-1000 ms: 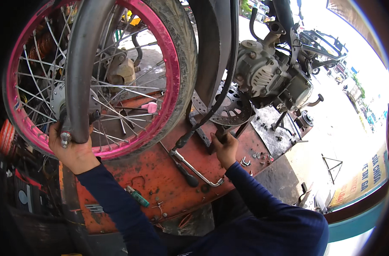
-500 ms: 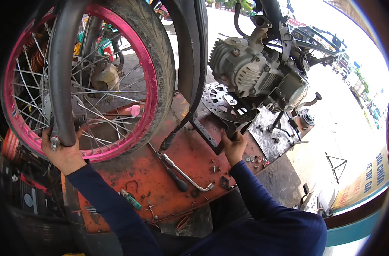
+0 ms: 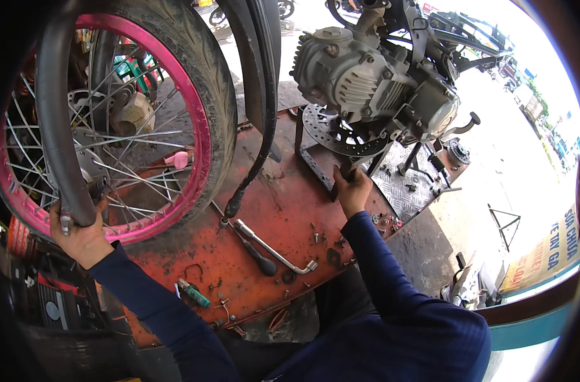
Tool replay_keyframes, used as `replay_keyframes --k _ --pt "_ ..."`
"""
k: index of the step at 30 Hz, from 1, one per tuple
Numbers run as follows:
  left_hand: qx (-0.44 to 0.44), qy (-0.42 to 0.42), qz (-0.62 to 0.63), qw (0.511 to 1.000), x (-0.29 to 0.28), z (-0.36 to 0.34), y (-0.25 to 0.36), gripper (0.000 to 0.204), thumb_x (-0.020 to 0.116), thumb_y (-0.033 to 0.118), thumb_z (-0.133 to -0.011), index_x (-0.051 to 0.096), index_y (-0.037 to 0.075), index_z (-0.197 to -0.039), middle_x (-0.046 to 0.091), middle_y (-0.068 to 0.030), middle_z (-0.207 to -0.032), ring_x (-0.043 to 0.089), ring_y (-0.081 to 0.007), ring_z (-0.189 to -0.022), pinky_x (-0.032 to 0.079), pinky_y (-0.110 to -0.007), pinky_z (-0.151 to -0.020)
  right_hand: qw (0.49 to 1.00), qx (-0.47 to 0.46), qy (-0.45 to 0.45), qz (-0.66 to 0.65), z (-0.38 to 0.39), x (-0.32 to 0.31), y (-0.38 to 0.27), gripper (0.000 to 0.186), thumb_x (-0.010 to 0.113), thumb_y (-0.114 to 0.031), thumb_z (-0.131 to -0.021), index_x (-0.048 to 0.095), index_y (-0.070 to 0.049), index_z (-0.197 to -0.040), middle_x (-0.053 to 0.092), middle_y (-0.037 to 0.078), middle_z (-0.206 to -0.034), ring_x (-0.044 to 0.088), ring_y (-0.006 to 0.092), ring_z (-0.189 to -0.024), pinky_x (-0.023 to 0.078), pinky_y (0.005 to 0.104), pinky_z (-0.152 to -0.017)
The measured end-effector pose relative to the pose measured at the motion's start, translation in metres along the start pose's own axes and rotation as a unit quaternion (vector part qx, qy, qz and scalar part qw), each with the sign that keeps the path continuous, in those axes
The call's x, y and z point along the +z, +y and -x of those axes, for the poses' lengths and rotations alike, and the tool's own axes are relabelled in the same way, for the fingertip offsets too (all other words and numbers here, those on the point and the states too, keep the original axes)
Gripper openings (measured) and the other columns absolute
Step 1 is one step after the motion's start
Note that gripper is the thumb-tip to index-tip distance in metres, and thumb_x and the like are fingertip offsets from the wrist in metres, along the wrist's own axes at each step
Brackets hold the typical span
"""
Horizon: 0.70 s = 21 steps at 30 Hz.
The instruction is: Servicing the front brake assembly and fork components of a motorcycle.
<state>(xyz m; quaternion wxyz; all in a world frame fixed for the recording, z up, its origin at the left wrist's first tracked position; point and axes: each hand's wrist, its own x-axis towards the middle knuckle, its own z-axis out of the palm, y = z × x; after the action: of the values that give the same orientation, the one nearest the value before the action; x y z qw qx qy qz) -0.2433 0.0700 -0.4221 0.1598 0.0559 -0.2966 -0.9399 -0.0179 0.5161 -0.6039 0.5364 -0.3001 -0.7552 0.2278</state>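
Left hand (image 3: pixel 83 240): fingers wrap the lower end of the fork leg (image 3: pixel 62 127). Right hand (image 3: pixel 353 194): fingers grip the black stand (image 3: pixel 317 170) at its near end. Fork leg stands before one pink-rimmed wheel (image 3: pixel 203 121), long axis near upright, lower end toward the person. Orange table (image 3: pixel 166 258) carries one L-shaped wrench (image 3: pixel 271 244).

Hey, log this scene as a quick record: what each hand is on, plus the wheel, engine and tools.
Left hand: cupped around the lower end of the black fork leg
Right hand: gripping the black metal stand
Wheel: pink rim, black tyre, beside the fork leg
Engine: grey, above the perforated disc
Tools: bent metal wrench and black-handled tool, on the orange-red bench
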Motion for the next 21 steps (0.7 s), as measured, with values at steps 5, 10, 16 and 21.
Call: replay_keyframes --k 5,10,16,21 --pt "0.028 -0.018 -0.021 0.999 -0.011 -0.020 0.000 0.030 0.055 0.024 -0.080 0.057 0.000 -0.097 0.061 -0.0194 -0.100 0.058 -0.0368 -0.096 0.031 -0.078 -0.076 0.999 0.047 -0.014 -0.013 0.005 0.000 0.003 0.026 0.077 -0.022 -0.072 0.062 -0.002 -0.075 0.059 0.011 -0.060 0.058 0.0218 -0.052 0.045 0.0324 -0.054" --pt "0.011 -0.032 -0.049 0.998 -0.004 -0.015 0.001 0.038 0.051 0.027 -0.083 0.053 -0.003 -0.106 0.057 -0.0245 -0.111 0.054 -0.0399 -0.105 0.037 -0.076 -0.078 0.999 0.033 -0.008 -0.040 -0.005 0.002 -0.007 0.026 0.077 -0.021 -0.072 0.062 -0.001 -0.077 0.060 0.011 -0.060 0.055 0.0141 -0.051 0.044 0.0300 -0.053" --pt "0.010 0.009 -0.046 0.999 -0.005 -0.016 -0.003 0.033 0.053 0.026 -0.078 0.058 0.000 -0.097 0.059 -0.0221 -0.107 0.054 -0.0393 -0.106 0.031 -0.079 -0.079 0.995 0.077 -0.016 -0.062 -0.002 0.001 -0.003 0.028 0.078 -0.022 -0.071 0.060 0.000 -0.074 0.057 0.009 -0.056 0.051 0.0134 -0.049 0.043 0.0299 -0.052" --pt "0.005 0.006 -0.049 0.999 0.005 -0.002 -0.003 0.040 0.050 0.025 -0.080 0.054 -0.004 -0.108 0.053 -0.0244 -0.119 0.046 -0.0428 -0.116 0.030 -0.079 -0.082 0.995 0.086 -0.037 -0.035 -0.003 -0.007 -0.013 0.027 0.078 -0.017 -0.075 0.059 0.002 -0.072 0.058 0.003 -0.059 0.045 0.0057 -0.056 0.040 0.0254 -0.052"
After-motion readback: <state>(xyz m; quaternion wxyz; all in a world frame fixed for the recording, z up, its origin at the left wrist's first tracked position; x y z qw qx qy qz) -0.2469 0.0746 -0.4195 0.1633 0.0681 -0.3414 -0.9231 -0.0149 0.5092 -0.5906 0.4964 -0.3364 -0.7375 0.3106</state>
